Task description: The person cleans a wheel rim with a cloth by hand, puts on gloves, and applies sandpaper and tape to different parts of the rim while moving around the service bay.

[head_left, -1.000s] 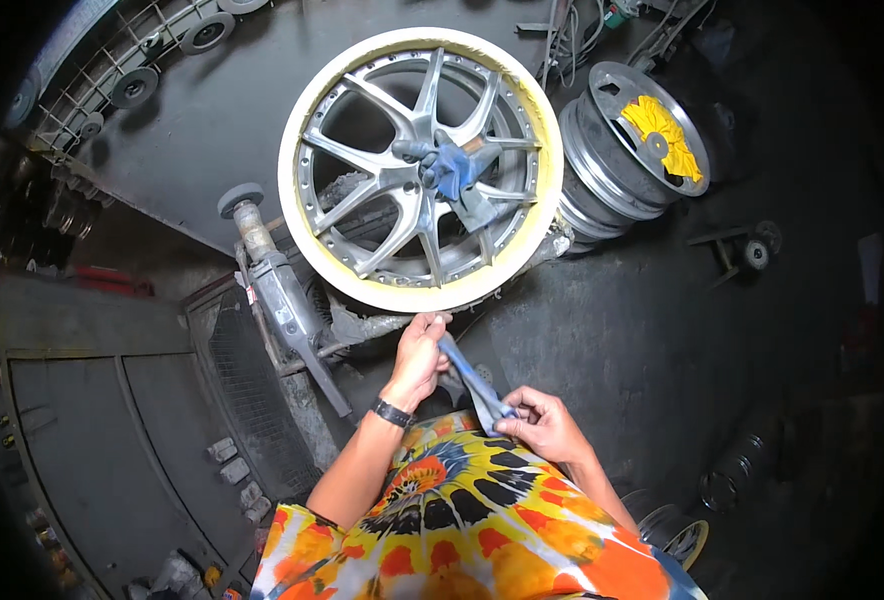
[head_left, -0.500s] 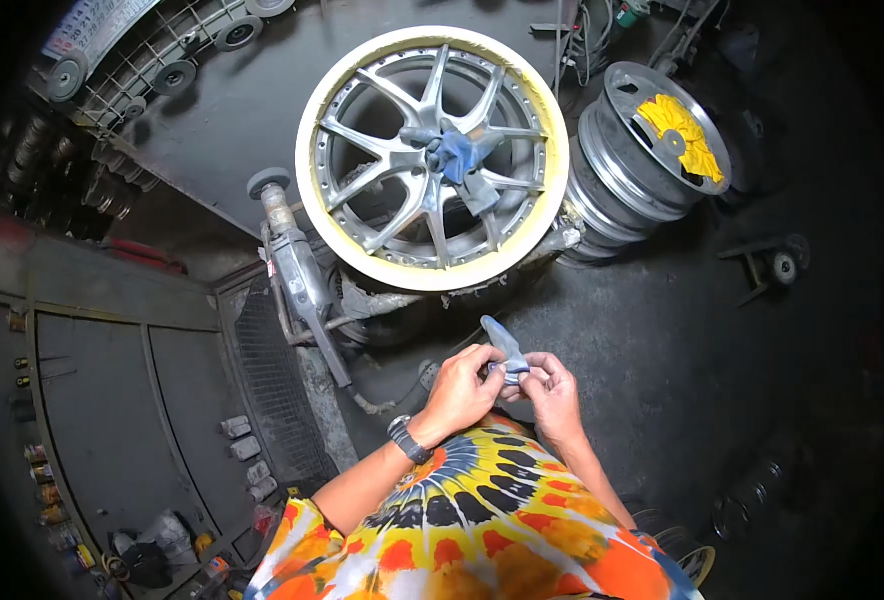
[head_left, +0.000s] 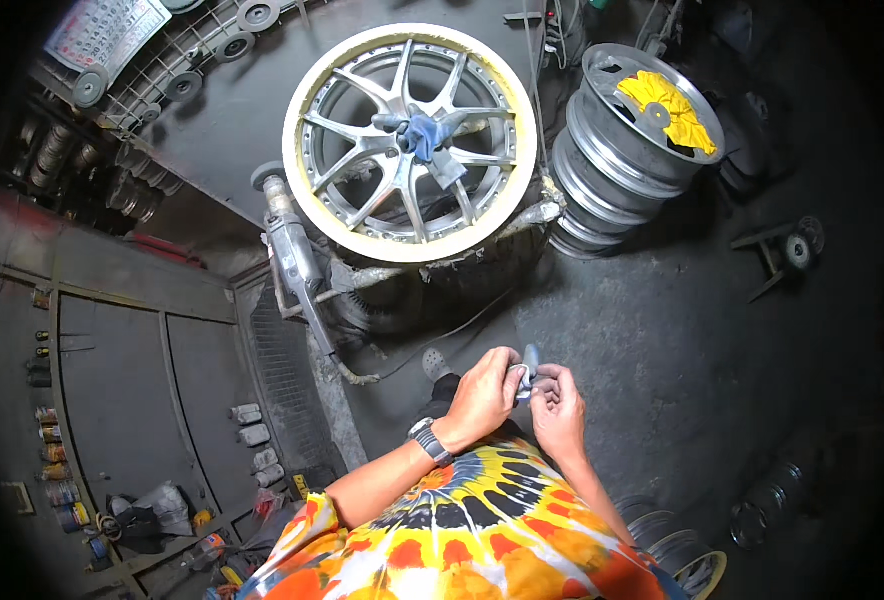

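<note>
Floor is mottled grey. A spoked metal wheel is carried over a crusted stand's edge. Limp bluish material is pinched by left hand and right hand.

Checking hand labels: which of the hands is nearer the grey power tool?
Left. In view, the left hand is below and right of the grey power tool; the right hand is farther right and slightly lower.

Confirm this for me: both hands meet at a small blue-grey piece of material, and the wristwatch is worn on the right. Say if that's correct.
Not quite: the head view shows the wristwatch worn on the left. The left hand and right hand do meet at the small blue-grey piece.
</note>
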A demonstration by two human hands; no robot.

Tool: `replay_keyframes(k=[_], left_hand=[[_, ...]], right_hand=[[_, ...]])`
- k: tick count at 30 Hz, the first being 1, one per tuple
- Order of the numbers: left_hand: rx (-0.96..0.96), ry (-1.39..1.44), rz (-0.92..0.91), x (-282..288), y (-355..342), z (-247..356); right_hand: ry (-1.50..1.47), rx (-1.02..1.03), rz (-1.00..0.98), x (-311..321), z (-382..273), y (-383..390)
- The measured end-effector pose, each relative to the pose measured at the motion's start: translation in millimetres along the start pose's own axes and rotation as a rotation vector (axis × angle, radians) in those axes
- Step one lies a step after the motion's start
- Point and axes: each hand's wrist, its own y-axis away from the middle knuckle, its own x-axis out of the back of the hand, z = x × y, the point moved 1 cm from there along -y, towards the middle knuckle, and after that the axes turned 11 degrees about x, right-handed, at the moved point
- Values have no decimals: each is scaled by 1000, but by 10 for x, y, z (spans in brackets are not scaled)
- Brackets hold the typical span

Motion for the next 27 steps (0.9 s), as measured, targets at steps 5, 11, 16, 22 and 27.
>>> replay_keyframes(k=[5, 11, 16, 22, 27], left_hand=[[222, 177, -58, -22, 247, 76], [262, 269, -100, -84, 415, -26], [134, 102, 97, -35, 462, 13], [17, 124, 152, 133, 520, 519], [157, 191, -184, 180, 419, 593]], right_hand=[[-246, -122, -64, 191, 76, 135], [-220, -37, -342, 279, -140, -4], [111, 130, -448, 285, -176, -5], [294, 186, -334, 14, 9, -1], [228, 224, -263, -59, -67, -41]])
